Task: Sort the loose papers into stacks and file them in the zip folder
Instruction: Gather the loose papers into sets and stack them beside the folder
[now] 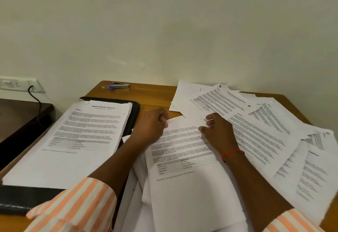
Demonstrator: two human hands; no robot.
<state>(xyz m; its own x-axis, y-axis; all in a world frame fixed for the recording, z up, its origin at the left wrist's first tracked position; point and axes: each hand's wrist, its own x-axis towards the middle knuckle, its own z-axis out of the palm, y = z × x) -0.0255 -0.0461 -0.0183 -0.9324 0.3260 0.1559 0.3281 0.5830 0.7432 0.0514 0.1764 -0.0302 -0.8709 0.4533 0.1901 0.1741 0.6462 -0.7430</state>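
Wooden and warm brown, the counter [151, 92] fills the lower part of my head view, set against a pale wall. On its left side I see the black zip folder [135, 114] lying flat, with a neat stack of printed papers [82, 140] resting on it; the top page shows a heading, text blocks and a small grey table. To the right, loose white papers [256, 131] are fanned out and overlapping, reaching the counter's far and right edges. Between folder and fan lies a printed white sheet [182, 182], on top of other pale pages at the near edge. The left hand [150, 125] sits at that sheet's top left corner, its fingers [163, 120] curled and pinching the edge. The right hand [218, 133] is at the sheet's top right part, thumb and curled fingers gripping the paper there; whether it also catches a page from the fan I cannot tell. A red thread band [232, 152] circles the right wrist, and orange-and-white striped sleeves [78, 204] cover both forearms. At the counter's far edge, well apart from the hands, lies a silver and blue stapler [118, 86]. On the wall at left I make out a white socket plate [16, 83] with a black cable [34, 96] running down towards a dark brown side table [18, 118] just beside the counter.
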